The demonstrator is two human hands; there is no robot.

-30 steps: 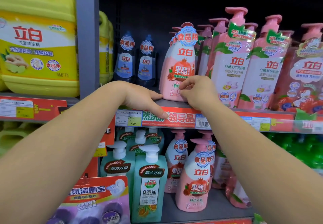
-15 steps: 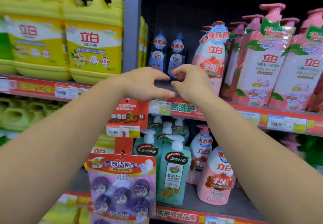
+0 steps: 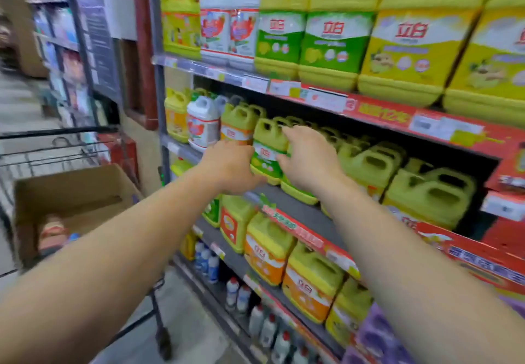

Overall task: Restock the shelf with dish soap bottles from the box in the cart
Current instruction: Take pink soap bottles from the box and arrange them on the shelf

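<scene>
Both arms outstretched, left hand and right hand empty, fingers loosely curled, passing before yellow-green dish soap jug; likely turning toward cardboard box in cart.

A shop aisle; grey metal uprights carry tiered racking with red price strips; a dark red pillar stands behind; pale floor below; more blurred racks recede at the left.
</scene>
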